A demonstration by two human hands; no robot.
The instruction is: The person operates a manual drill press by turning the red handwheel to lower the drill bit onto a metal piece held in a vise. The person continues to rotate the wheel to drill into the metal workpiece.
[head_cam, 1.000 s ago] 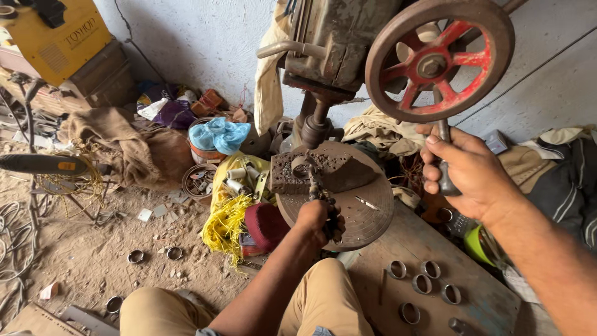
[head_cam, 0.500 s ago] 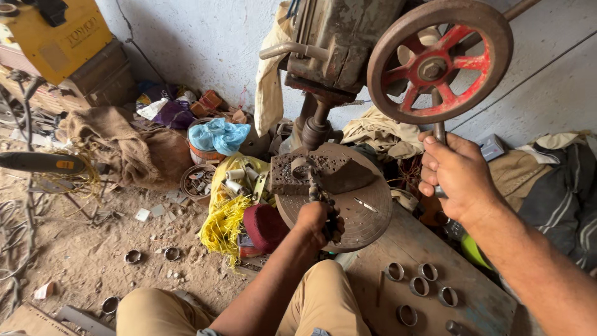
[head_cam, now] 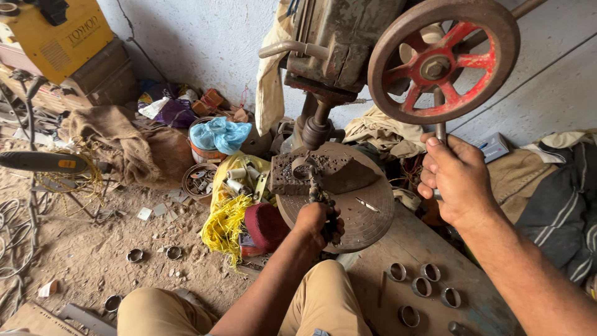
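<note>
Fingers of the left hand (head_cam: 316, 219) are closed around the handles of locking pliers (head_cam: 320, 198), by which a small metal ring (head_cam: 301, 167) is held on a dark steel block (head_cam: 339, 174). The block is seated on the round press table (head_cam: 367, 218), directly under the ram (head_cam: 317, 127) of an old press. The crank handle (head_cam: 440, 134) hanging from the red-spoked handwheel (head_cam: 443, 62) is gripped by the right hand (head_cam: 457, 180), fingers wrapped tight. Finished metal rings (head_cam: 423, 287) are laid near the right forearm on a wooden board (head_cam: 435, 249). More rings (head_cam: 135, 255) are scattered over the dusty floor, beside a yellow cloth (head_cam: 230, 211).
</note>
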